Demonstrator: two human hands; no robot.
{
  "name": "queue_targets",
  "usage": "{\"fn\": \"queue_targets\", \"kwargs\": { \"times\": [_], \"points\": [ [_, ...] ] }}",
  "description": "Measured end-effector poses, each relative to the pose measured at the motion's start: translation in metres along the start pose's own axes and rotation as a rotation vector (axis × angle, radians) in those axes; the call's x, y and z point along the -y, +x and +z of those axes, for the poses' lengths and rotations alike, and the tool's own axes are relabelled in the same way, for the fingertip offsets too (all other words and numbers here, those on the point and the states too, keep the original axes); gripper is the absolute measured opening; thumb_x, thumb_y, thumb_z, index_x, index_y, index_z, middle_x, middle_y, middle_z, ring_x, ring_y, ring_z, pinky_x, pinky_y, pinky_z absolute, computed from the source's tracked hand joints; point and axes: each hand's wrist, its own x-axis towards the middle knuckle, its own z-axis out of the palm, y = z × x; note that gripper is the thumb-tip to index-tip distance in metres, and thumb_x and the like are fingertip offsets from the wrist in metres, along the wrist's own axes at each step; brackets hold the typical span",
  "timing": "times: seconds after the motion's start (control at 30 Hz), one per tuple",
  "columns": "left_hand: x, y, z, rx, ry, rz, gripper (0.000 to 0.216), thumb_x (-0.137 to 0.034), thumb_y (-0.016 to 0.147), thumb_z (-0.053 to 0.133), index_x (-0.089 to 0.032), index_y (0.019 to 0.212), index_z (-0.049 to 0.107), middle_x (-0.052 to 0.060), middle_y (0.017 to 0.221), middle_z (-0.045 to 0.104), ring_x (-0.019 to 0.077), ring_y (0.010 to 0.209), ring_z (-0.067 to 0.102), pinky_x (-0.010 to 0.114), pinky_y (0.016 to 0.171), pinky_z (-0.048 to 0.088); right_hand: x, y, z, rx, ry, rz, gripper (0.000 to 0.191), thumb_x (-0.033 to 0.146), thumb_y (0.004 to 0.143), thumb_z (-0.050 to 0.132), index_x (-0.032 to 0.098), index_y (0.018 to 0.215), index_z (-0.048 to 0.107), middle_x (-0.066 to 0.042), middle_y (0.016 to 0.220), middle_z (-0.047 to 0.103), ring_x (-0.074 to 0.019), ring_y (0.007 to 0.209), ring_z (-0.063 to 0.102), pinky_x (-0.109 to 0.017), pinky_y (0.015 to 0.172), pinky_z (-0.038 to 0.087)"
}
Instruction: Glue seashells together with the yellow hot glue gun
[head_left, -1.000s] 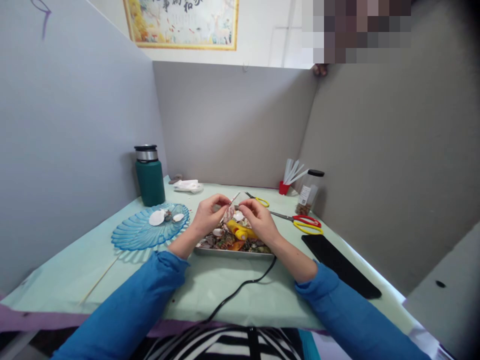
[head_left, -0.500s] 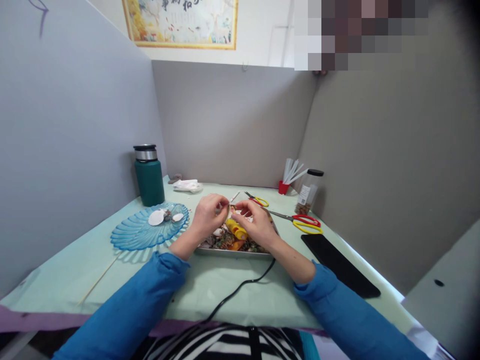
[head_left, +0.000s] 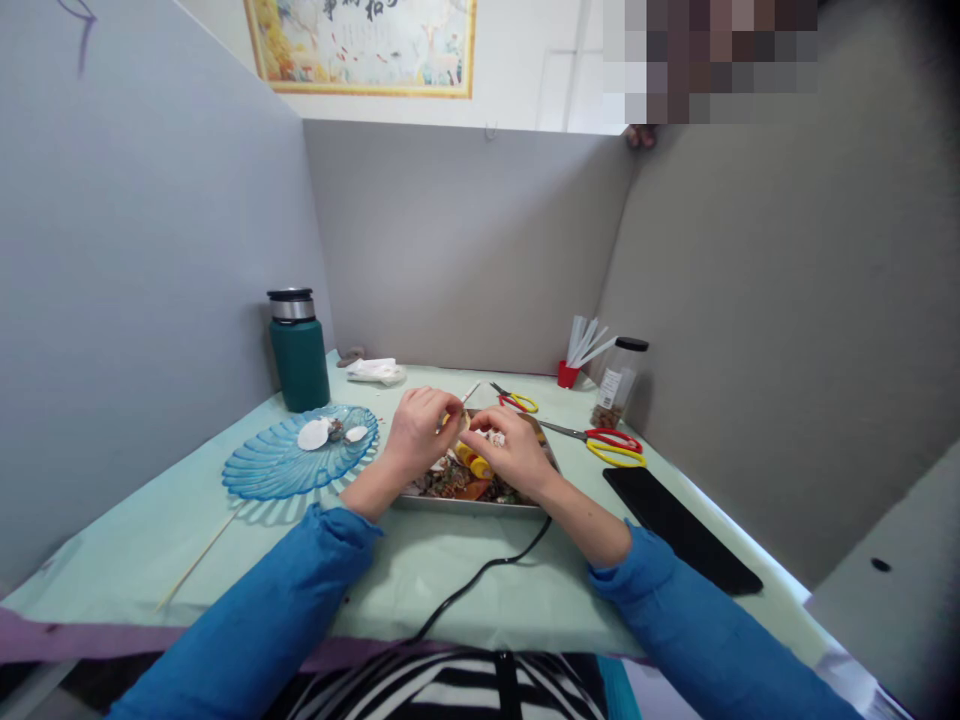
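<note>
Above a metal tray (head_left: 480, 507) filled with small shells, my two hands meet with their fingertips close together. A small pale piece (head_left: 465, 424), seemingly a shell, shows between them. My left hand (head_left: 426, 428) pinches with thumb and index finger, at the left edge of that piece. From the other side, my right hand (head_left: 510, 447) has its thumb and fingers closed on it. Under the hands, a yellow object (head_left: 478, 466) lies on the shells, partly hidden. A blue scalloped plate (head_left: 259, 467) on the left holds white shells (head_left: 313, 434).
Scissors (head_left: 611, 445) and a black flat slab (head_left: 681, 530) lie on the right. Farther back are smaller scissors (head_left: 519, 402), a red cup (head_left: 568, 375) of white sticks and a jar (head_left: 616, 385). A green bottle (head_left: 298, 360) stands left. A black cable (head_left: 480, 577) crosses the front.
My fingers have shifted slightly over the tray, and the pale piece between them shows more. Less of the yellow object is visible now.
</note>
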Motion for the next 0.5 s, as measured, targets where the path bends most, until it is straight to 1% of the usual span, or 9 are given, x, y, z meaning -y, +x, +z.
{"fn": "queue_targets", "kwargs": {
  "times": [0.13,0.3,0.4,0.5],
  "points": [
    [0.002,0.000,0.000,-0.006,-0.081,-0.019,0.008,-0.014,0.078,0.053,-0.019,0.082,0.058,0.003,0.076,0.062,0.0171,0.073,0.054,0.031,0.074,0.039,-0.002,0.000,0.002,-0.006,-0.033,-0.014,0.017,0.025,0.082,0.057,0.020,0.066,0.055,-0.003,0.075,0.063,-0.0177,0.076,0.055,-0.032,0.074,0.042],
    [0.000,0.001,-0.002,-0.009,-0.139,-0.042,0.010,-0.014,0.080,0.051,-0.018,0.084,0.059,0.005,0.081,0.062,0.0173,0.077,0.055,0.032,0.076,0.042,-0.008,0.001,0.002,-0.049,-0.008,0.077,0.016,0.021,0.080,0.054,0.019,0.064,0.054,-0.002,0.071,0.061,-0.0168,0.073,0.054,-0.029,0.070,0.041],
    [-0.001,0.001,-0.002,-0.009,-0.236,-0.126,0.011,-0.019,0.081,0.052,-0.018,0.090,0.060,0.006,0.087,0.063,0.0164,0.078,0.057,0.030,0.074,0.045,-0.010,0.002,0.000,-0.041,0.053,0.172,0.016,0.024,0.081,0.053,0.019,0.067,0.056,0.000,0.068,0.058,-0.0155,0.069,0.053,-0.027,0.065,0.040],
    [0.002,0.000,0.001,0.052,-0.370,-0.246,0.017,-0.027,0.081,0.056,-0.017,0.094,0.060,0.006,0.087,0.066,0.0160,0.077,0.060,0.028,0.071,0.047,-0.011,0.002,-0.001,-0.028,0.121,0.252,0.018,0.028,0.082,0.051,0.018,0.068,0.056,0.001,0.064,0.055,-0.0138,0.062,0.050,-0.025,0.059,0.039]
  ]
}}
